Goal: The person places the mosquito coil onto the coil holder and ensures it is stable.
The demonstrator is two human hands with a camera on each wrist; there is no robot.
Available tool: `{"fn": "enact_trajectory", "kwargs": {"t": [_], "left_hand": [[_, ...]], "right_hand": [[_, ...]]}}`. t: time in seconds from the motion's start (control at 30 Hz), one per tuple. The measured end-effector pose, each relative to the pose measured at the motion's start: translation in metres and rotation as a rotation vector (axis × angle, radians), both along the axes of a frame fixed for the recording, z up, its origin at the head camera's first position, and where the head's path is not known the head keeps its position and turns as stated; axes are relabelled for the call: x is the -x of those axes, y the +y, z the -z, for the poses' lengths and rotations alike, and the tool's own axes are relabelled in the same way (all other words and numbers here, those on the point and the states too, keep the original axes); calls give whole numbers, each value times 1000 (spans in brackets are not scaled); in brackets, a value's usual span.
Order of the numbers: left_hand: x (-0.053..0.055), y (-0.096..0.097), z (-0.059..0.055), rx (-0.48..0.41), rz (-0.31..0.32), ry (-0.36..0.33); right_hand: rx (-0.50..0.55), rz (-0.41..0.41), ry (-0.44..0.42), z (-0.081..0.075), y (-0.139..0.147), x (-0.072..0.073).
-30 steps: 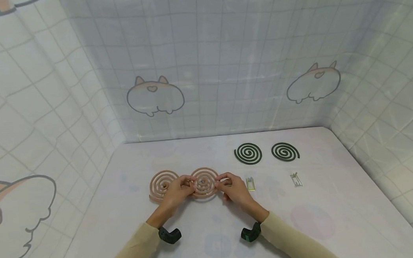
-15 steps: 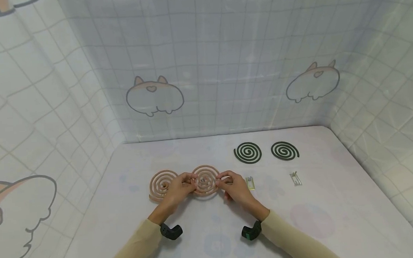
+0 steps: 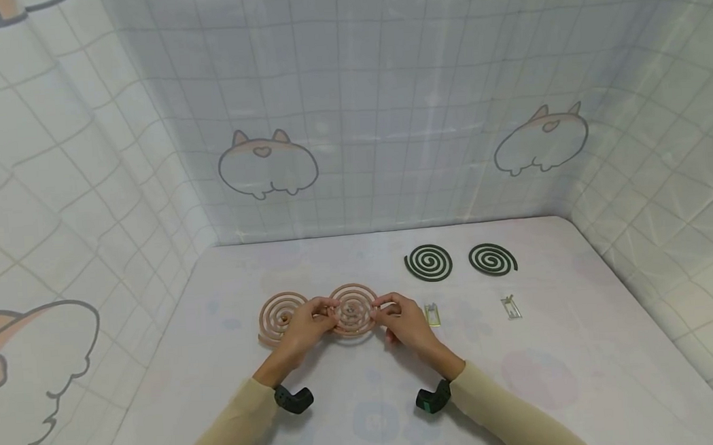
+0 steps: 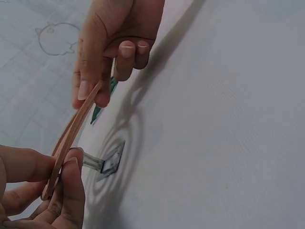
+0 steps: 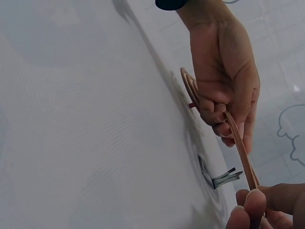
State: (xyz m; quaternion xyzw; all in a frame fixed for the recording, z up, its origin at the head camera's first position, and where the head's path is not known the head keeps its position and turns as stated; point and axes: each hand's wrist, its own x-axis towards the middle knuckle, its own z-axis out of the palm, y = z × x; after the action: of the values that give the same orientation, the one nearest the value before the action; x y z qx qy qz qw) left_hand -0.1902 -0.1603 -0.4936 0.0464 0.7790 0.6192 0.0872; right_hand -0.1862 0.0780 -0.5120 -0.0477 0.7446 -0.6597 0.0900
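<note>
A brown mosquito coil [image 3: 352,285] is held level-ish by both hands, lifted off the table. My left hand [image 3: 302,329] pinches its left edge between thumb and fingers. On the opposite edge, my right hand [image 3: 407,323] pinches it the same way. Below the coil, a small metal coil stand [image 4: 112,163] rests on the table, its prongs pointing up; the right wrist view shows a gap between the prongs and the coil [image 5: 242,148]. Beside my left wrist sits a second brown coil [image 3: 260,321], partly covered by that hand, with a stand tip showing at its centre.
Two dark green coils [image 3: 429,263] lie toward the back right of the white table [image 3: 366,378]. In front of them are two small metal stands, one gold-toned [image 3: 432,315] and one silvery [image 3: 511,307]. Patterned curtains [image 3: 386,112] surround the table's back and sides.
The held brown coil has risen slightly and shifted a little away from me at its far edge. Both hands keep their pinch and have barely moved. Everything else stays put.
</note>
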Motion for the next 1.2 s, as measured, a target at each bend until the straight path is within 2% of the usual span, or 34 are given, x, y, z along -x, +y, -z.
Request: {"fn": "enact_trajectory", "kwargs": {"t": [0.2, 0.4, 0.53, 0.9, 1.2], "left_hand": [[-1, -5, -2, 0, 8, -19], [0, -6, -3, 7, -2, 2], [-2, -8, -1, 3, 7, -27], [-3, -10, 0, -23, 13, -22], [-2, -7, 0, -36, 25, -25]], "right_hand": [[3, -19, 8, 3, -3, 1], [5, -13, 8, 1, -5, 1], [-5, -18, -10, 2, -7, -1], [-19, -41, 26, 3, -7, 0], [-20, -15, 1, 1, -5, -1]]}}
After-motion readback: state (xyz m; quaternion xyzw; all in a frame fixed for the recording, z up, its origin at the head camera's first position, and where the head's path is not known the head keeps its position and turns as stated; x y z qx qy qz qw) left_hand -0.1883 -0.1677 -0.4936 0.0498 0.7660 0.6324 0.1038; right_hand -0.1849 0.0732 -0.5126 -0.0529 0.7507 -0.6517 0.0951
